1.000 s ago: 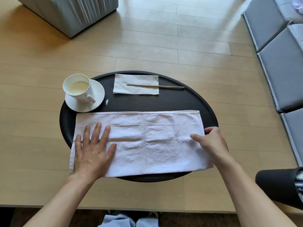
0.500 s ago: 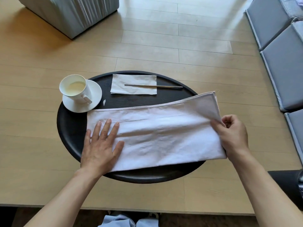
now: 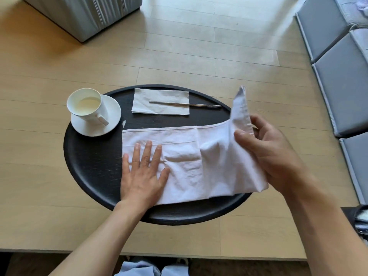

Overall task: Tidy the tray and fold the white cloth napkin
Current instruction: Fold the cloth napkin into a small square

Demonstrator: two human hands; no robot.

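A white cloth napkin (image 3: 189, 162) lies as a long strip across the near half of the round black tray (image 3: 89, 162). My left hand (image 3: 143, 172) presses flat on its left part, fingers spread. My right hand (image 3: 264, 150) pinches the napkin's right end and holds it lifted off the tray, the corner standing up above my fingers. At the tray's back left a white cup of pale liquid (image 3: 87, 106) stands on a saucer (image 3: 113, 114). A small paper napkin (image 3: 159, 104) with a thin metal stick (image 3: 185, 104) across it lies at the back.
The tray rests on a pale wooden surface (image 3: 199, 56). A grey upholstered block (image 3: 83, 12) stands at the back left. Grey cushions (image 3: 342, 62) line the right side. A dark object (image 3: 356, 218) sits at the lower right edge.
My right hand has raised the napkin's right end off the tray and carried it leftward. The whole napkin and my left hand have shifted to the right on the tray.
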